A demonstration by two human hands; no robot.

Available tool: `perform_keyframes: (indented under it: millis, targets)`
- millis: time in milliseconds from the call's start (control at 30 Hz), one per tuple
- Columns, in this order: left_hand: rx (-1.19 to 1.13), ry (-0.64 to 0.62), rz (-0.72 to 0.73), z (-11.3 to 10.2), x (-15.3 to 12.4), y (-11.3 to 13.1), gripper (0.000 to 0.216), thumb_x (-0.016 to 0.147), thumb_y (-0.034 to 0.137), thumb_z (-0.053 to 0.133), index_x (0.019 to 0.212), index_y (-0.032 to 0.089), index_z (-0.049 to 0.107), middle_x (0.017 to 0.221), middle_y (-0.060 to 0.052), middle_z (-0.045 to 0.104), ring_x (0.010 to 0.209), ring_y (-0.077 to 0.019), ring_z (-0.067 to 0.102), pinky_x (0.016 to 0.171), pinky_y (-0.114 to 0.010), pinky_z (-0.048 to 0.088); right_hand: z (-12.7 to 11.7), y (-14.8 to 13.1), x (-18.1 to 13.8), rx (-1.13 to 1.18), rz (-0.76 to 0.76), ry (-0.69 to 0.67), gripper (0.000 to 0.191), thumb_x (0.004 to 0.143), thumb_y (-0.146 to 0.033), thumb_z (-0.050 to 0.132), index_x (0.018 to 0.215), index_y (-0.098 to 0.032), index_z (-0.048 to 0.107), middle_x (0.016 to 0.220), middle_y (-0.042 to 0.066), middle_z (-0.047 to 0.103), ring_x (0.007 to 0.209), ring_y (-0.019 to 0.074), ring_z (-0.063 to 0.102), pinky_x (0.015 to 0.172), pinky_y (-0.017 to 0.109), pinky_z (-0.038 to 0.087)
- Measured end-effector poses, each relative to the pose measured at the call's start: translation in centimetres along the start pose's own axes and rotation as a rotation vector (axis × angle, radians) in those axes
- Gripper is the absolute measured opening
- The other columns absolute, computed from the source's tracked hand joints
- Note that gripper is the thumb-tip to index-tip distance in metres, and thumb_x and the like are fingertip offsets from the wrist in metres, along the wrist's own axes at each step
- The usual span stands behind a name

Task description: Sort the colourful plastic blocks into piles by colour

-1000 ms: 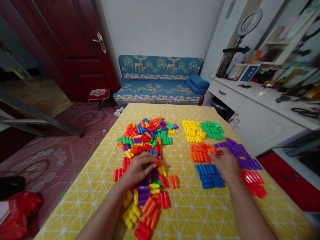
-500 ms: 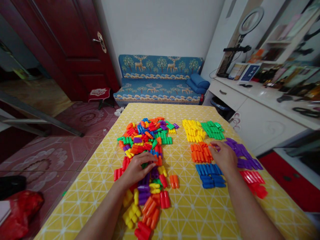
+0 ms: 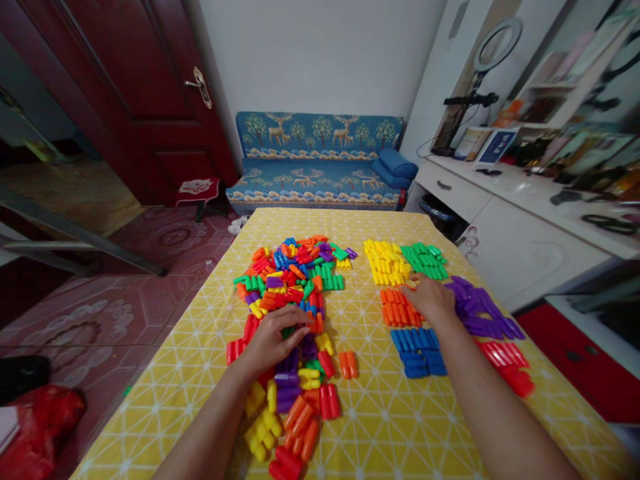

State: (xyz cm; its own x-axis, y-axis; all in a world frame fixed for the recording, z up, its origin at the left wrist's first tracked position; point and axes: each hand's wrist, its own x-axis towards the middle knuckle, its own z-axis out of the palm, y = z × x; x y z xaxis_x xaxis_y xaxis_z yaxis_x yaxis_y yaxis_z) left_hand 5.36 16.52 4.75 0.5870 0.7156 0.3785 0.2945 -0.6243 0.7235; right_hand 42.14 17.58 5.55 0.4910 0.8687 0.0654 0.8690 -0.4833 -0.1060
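Tiled room: a dark red door [image 3: 150, 100] fills the left, a deer-patterned blue sofa [image 3: 315, 175] lines the far wall, a white dresser [image 3: 533, 233] flanks you at right.
Yellow counter [image 3: 380, 427]: you work over a geometric-print cloth, jumbled plastic on your left, colour groups on your right.
Mixed heap [image 3: 286, 299]: pieces in six colours sprawl down the left side; an orange pair [image 3: 349, 365] lies just apart from it.
Left hand [image 3: 274, 339]: your fingers curl over the heap; whether they grip a piece, you cannot tell from here.
Right hand [image 3: 433, 300]: your bent fingers reach the right edge of the orange rows [image 3: 399, 308], hiding whether anything is pinched.
Orange rows: you appear to be laying or squaring up pieces here; the move seems to call for light fingertips, with the yellow group [image 3: 385, 261] and blue group [image 3: 417, 352] close by.
Outer groups: green group [image 3: 424, 259] far, purple group [image 3: 483, 307] beside your right hand, red group [image 3: 505, 355] nearer you.
Lettered box [image 3: 495, 145]: pale marks on blue atop the dresser, too blurred to read.
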Motion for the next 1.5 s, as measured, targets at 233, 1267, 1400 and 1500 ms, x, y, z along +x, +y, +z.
perform_keyframes:
  millis: [233,1267,1400,1500]
  targets:
    - [0.038,0.013,-0.004,0.1,-0.1,-0.5,0.015,0.090,0.023,0.060,0.099,0.020,0.071,0.097,-0.006,0.070,0.091,-0.0157,0.066,0.082,-0.027,0.052,-0.1,2.3,0.0,0.179,0.030,0.145,0.036,0.083,-0.047,0.054,0.105,-0.020,0.067,0.087,0.007,0.074,0.086,0.0254,0.068,0.067,0.032,0.045]
    - [0.046,0.000,-0.011,0.1,-0.3,-0.9,0.017,0.091,0.026,0.058,0.100,0.020,0.071,0.097,-0.006,0.071,0.089,-0.0157,0.067,0.081,-0.027,0.053,3.4,6.7,-4.3,0.475,-0.238,0.505,0.036,0.088,-0.046,0.048,0.091,-0.017,0.069,0.086,0.009,0.067,0.075,0.0203,0.062,0.071,0.033,0.049]
    - [0.049,0.002,-0.012,0.0,-0.2,-0.8,0.018,0.091,0.027,0.058,0.100,0.020,0.071,0.097,-0.007,0.071,0.089,-0.0160,0.067,0.081,-0.027,0.053,3.4,6.6,-4.3,0.483,-0.239,0.511,0.036,0.088,-0.046,0.047,0.089,-0.016,0.069,0.083,0.008,0.067,0.073,0.0203,0.061,0.071,0.033,0.049]
    - [0.050,-0.002,-0.017,-0.1,-0.2,-0.7,0.019,0.091,0.028,0.057,0.100,0.019,0.071,0.097,-0.008,0.071,0.090,-0.0172,0.066,0.081,-0.029,0.053,3.4,6.6,-4.4,0.479,-0.214,0.490,0.037,0.088,-0.046,0.047,0.092,-0.016,0.068,0.085,0.009,0.067,0.073,0.0202,0.061,0.071,0.033,0.049]
